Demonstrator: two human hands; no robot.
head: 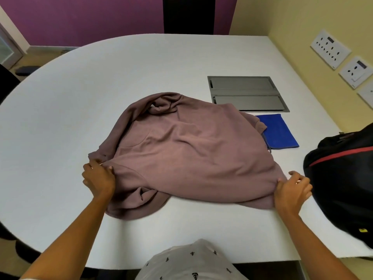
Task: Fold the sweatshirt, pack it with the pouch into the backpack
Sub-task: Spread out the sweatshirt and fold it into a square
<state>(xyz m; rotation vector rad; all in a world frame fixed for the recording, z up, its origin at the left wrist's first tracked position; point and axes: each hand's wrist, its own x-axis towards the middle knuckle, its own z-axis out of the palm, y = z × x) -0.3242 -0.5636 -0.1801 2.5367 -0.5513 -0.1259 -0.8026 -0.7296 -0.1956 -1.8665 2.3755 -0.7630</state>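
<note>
The head camera shows one mauve-brown fleece sweatshirt (187,150), one flat blue fabric pouch (279,131) and one black backpack with a red stripe (343,178). All three are on one white table with a rounded left side (101,87). The sweatshirt lies rumpled across the middle of the table, its neck end bunched at the far side and a fold of cloth tucked under at the near left. The pouch lies flat just beside the sweatshirt's far-right edge, with the cloth overlapping its left side. The backpack sits at the table's right edge and is partly cut off by the frame. Set into the tabletop beyond the pouch is one grey metal hatch (248,93) with two long flaps, both lying flat. On the yellow wall at the right are three white socket plates (331,49), the nearest only partly in frame.

Two bare hands are in view, both forearms reaching forward from the bottom of the picture. The left hand (99,178) is at the sweatshirt's near-left edge, knuckles up, fingers curled into the cloth and gripping it. The right hand (290,188) is at the near-right corner, pinching the hem with the thumb on the cloth and the fingers bent. It is just beside the backpack; whether the two touch cannot be told. Between the forearms, at the bottom edge, a pale grey patterned shirt (191,261) shows.
</note>
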